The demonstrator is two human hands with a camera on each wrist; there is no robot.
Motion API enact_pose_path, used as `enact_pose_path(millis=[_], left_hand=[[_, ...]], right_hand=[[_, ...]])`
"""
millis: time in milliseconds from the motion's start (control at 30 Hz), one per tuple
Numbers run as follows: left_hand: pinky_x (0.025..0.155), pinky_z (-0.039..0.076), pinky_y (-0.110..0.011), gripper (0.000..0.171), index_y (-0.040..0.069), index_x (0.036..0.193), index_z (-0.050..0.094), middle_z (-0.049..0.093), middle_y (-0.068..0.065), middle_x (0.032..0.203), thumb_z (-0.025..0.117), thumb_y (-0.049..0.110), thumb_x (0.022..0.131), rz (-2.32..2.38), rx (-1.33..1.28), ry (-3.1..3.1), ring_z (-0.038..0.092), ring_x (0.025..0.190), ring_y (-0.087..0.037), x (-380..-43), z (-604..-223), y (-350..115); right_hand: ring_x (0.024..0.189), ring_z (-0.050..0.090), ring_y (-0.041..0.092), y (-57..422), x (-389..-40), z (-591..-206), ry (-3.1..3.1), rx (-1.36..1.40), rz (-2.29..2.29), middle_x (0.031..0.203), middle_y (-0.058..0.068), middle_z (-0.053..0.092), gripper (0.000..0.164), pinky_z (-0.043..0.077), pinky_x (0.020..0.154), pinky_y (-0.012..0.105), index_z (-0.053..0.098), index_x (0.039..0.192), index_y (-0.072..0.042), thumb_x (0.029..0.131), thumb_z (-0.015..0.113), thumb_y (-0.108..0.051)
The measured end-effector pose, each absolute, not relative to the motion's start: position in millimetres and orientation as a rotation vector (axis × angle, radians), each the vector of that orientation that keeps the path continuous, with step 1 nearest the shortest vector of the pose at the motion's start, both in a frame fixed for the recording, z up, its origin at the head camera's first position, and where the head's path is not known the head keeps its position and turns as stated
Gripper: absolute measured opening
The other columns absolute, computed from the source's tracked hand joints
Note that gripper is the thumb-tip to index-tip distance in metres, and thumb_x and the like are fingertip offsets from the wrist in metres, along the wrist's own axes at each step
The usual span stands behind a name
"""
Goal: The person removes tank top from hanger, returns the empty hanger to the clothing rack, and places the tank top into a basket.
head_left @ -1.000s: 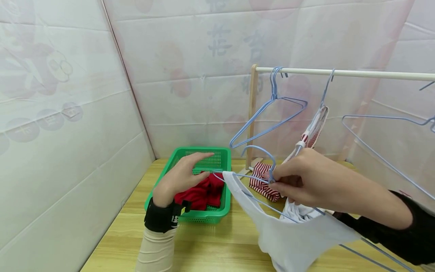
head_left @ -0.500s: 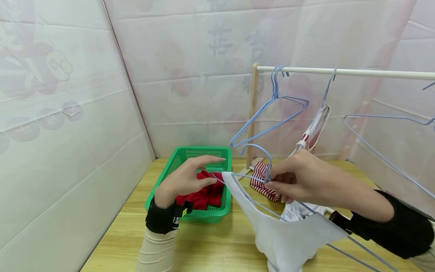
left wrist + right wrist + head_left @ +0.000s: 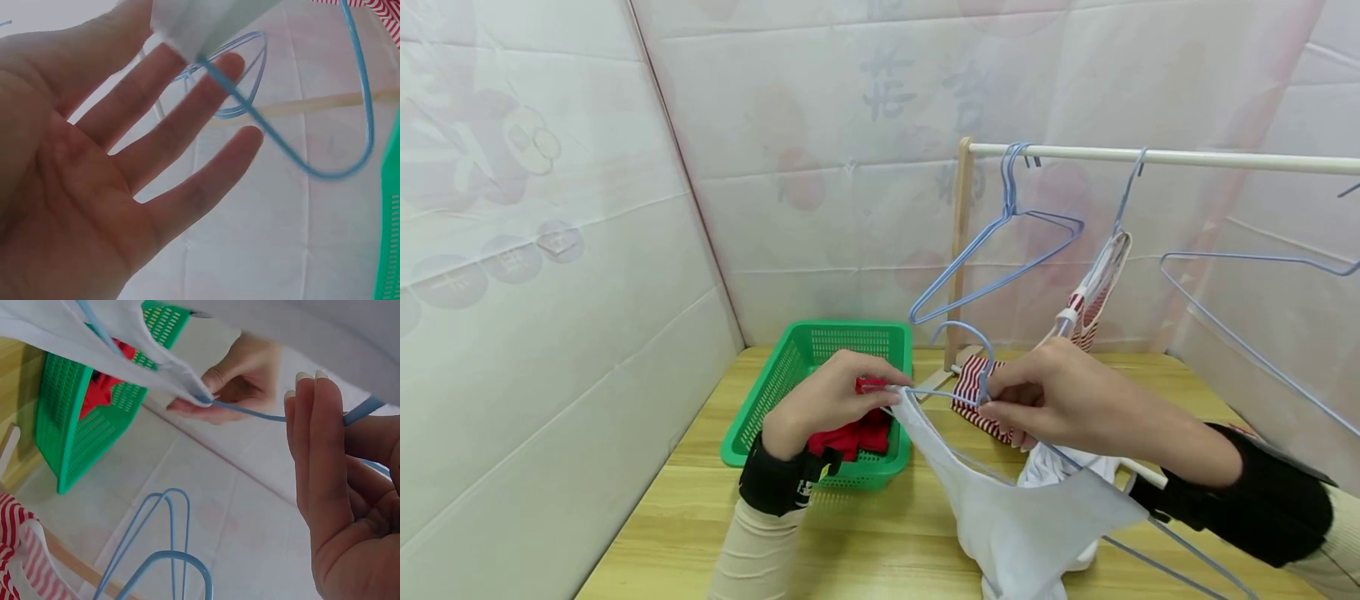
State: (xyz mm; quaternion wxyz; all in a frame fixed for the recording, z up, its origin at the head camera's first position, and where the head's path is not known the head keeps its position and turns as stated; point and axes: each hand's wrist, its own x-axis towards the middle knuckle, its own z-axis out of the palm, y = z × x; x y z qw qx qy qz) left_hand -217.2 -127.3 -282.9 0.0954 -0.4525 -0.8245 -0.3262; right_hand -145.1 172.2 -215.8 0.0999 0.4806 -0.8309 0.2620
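Note:
My right hand [image 3: 1067, 396] pinches a blue wire hanger [image 3: 990, 354] just below its hook, thumb against forefinger. A white tank top [image 3: 1022, 517] is draped over the hanger and hangs down toward the table. At one shoulder strap, my left hand [image 3: 842, 392] pinches the fabric between thumb and forefinger. The left wrist view has the other fingers spread beside the strap [image 3: 187, 25], and the hanger's rounded end [image 3: 367, 125] sticks out past it. Seen from the right wrist, the hanger wire runs between both hands under the tank top [image 3: 300, 325].
Behind my left hand stands a green basket [image 3: 868, 477] holding red clothing [image 3: 872, 433]. A rack with a white bar [image 3: 1225, 158] carries bare blue hangers [image 3: 1009, 192], a striped garment [image 3: 1093, 296] and another hanger [image 3: 1262, 257] at right. Crumpled white cloth [image 3: 1052, 467] lies below.
My left hand has moved right and slightly down, and its thumb and forefinger have closed on the strap. My right hand has shifted a little left with the hanger and tank top.

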Motion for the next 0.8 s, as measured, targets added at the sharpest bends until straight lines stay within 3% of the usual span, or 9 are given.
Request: enact_pose_path(millis=[133,633,800], left_hand=[[0.084,0.060,-0.024,0.012,0.004,0.103,0.081,0.079,-0.006,0.099,0.075,0.005,0.093,-0.974,-1.341,-2.458,0.070,0.090,-0.013,-217.8,-283.3,-127.7],[0.083,0.060,-0.022,0.013,0.001,0.104,0.080,0.080,-0.010,0.105,0.073,0.003,0.094,-0.986,-1.313,-2.501,0.073,0.094,-0.018,-216.5,-280.9,-133.0],[0.084,0.060,-0.022,0.013,0.000,0.105,0.080,0.079,-0.011,0.107,0.073,0.002,0.093,-0.984,-1.295,-2.501,0.073,0.095,-0.019,-214.7,-279.5,-134.5]], right_hand=[[0.057,0.057,-0.009,173.4,-145.7,-216.9,-2.474,1.429,0.799,0.064,-0.017,0.062,0.025,0.052,0.052,0.017,0.066,0.076,-0.023,0.098,0.071,-0.012],[0.055,0.053,-0.010,178.3,-147.9,-215.1,-2.456,1.386,0.728,0.061,-0.019,0.058,0.025,0.048,0.050,0.014,0.066,0.075,-0.025,0.096,0.074,-0.013],[0.057,0.058,-0.009,181.2,-146.9,-211.6,-2.461,1.394,0.754,0.064,-0.018,0.062,0.022,0.050,0.051,0.014,0.068,0.077,-0.023,0.095,0.074,-0.012]])
